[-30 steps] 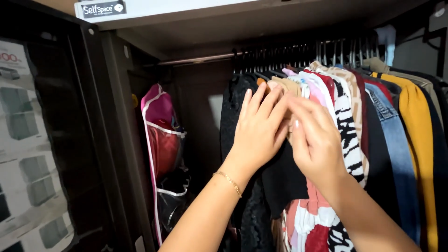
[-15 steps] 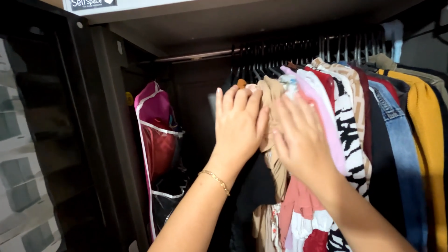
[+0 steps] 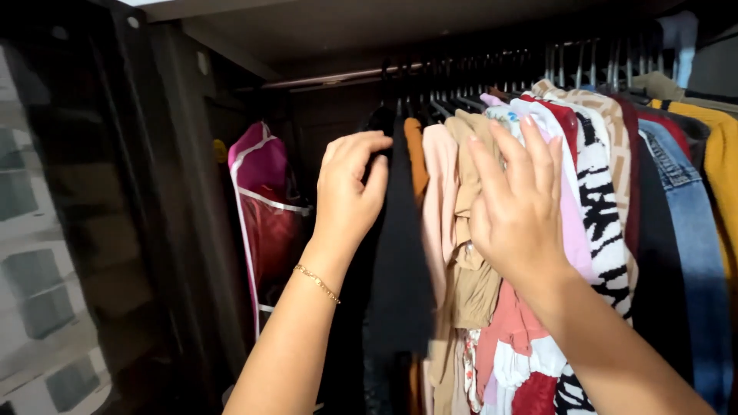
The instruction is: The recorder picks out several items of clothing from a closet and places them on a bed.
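a: two hands are up among the clothes under the rail [image 3: 338, 77], and they work against each other. the left hand [image 3: 347, 192] has its fingers [image 3: 361, 146] curled round the edge of the black garment [image 3: 400, 253], thumb on the near side, so it is holding that piece and drawing it toward the left end of the rail.

b: and the right hand [image 3: 516, 207]?

a: flat and spread, fingers wide, gripping nothing. the palm presses on the tan top [image 3: 469, 230] and the pink top [image 3: 440, 192] just right of the black garment, keeping that bunch back. the push and the pull seem meant to open a gap below the rail.

b: what else hangs from the rail?

a: further right of the hands, a zebra-print top [image 3: 600, 215], a denim jacket [image 3: 692, 253] and a yellow garment [image 3: 719, 154], all packed tight on hangers. at the left end of the rail, apart from the rest, hangs a pink garment bag [image 3: 265, 200] with white trim, against the dark wardrobe wall [image 3: 184, 192].
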